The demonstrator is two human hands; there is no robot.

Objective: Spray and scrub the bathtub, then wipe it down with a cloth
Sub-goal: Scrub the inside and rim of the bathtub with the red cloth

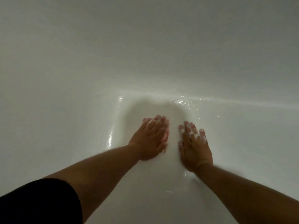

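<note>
**Desk:** What does the frame take in?

**Me:** The inside of a smooth, glossy white bathtub point(145, 54). It fills the whole view, and its floor curves up into the far wall above my hands.

**Desk:** And the hands?

**Me:** Both lie flat on the tub floor, low and near the centre. My left hand point(152, 138) rests palm down with its fingers straight and close together, grasping nothing. My right hand point(194, 146) sits just beside it without touching it. It is also palm down and grasps nothing, with its fingers straight and slightly spread.

**Desk:** What is on the fingers?

**Me:** Dabs of white foam point(196, 135) cling to the knuckles and fingertips of the right hand, with fainter traces at the tips of the left. The thumb-side edge of the left hand is blurred.

**Desk:** And the surface?

**Me:** It is wet. Bright glints of water point(182, 101) show beyond my right fingertips, and a curved streak shines to the left of my left wrist. A paler, rounded white patch point(173, 113) spreads between and beyond the hands. I cannot tell whether it is suds, glare or something else.

**Desk:** Anything at the edges?

**Me:** A black short sleeve point(37, 202) covers my left upper arm in the lower-left corner. Both forearms are bare.
</note>
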